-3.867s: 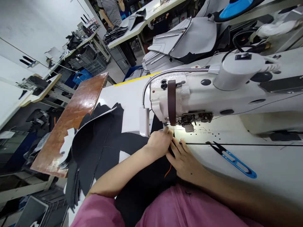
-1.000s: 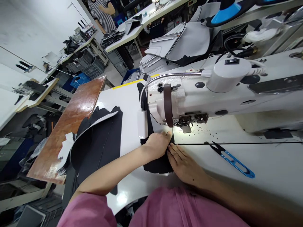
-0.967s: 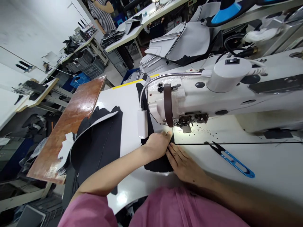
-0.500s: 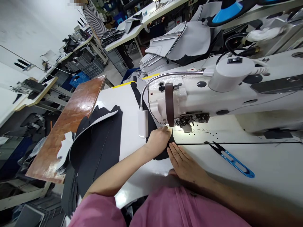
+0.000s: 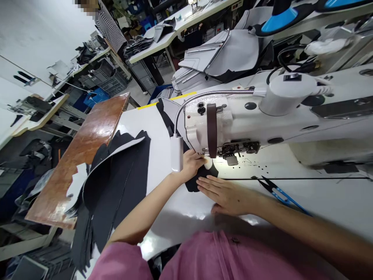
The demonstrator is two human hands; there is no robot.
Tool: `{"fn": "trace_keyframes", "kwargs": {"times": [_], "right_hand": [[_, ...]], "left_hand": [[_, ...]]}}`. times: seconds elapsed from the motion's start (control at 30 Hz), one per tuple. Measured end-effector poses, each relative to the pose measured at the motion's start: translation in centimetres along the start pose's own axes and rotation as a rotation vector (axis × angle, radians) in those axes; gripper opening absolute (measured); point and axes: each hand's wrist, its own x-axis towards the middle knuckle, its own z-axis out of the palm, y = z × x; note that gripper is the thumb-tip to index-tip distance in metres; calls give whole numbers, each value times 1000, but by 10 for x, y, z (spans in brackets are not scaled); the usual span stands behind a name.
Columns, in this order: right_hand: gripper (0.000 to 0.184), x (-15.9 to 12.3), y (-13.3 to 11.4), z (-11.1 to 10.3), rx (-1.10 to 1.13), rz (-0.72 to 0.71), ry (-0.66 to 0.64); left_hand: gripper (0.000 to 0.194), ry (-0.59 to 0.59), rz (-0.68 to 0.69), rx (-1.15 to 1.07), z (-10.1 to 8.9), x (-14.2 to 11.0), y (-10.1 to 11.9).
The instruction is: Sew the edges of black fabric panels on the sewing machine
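Observation:
A black fabric piece (image 5: 194,182) lies under the head of a white sewing machine (image 5: 241,120), its long strip running back across the tabletop. My left hand (image 5: 189,166) grips it beside the needle area, fingers curled and pressed together; the fingertips are partly hidden. A small pale patch shows on the fabric by those fingertips. My right hand (image 5: 223,192) is laid flat with fingers stretched out, the tips touching the fabric's near right edge. Blue thread snips (image 5: 287,200) rest on the table beyond my right wrist, partly covered by the forearm.
Black cut panels (image 5: 129,179) are piled left of my left arm. A lamp head (image 5: 176,153) on a bent metal neck hangs beside my left hand. Behind the machine are stacked grey panels (image 5: 233,52). A brown wooden board (image 5: 96,132) adjoins the table; a person (image 5: 110,27) stands far back.
My left hand has shifted slightly left and away from the needle. My right hand has turned flatter and slid left. The fabric's front end shows more, and the right forearm now covers part of the snips.

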Motion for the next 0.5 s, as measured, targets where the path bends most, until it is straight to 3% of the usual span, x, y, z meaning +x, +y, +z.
{"fn": "trace_keyframes", "kwargs": {"times": [0.3, 0.5], "right_hand": [[81, 26, 16, 7, 16, 106, -39], [83, 45, 18, 8, 43, 196, 2]], "left_hand": [[39, -225, -11, 270, -19, 18, 15], [39, -235, -42, 291, -17, 24, 17]]}}
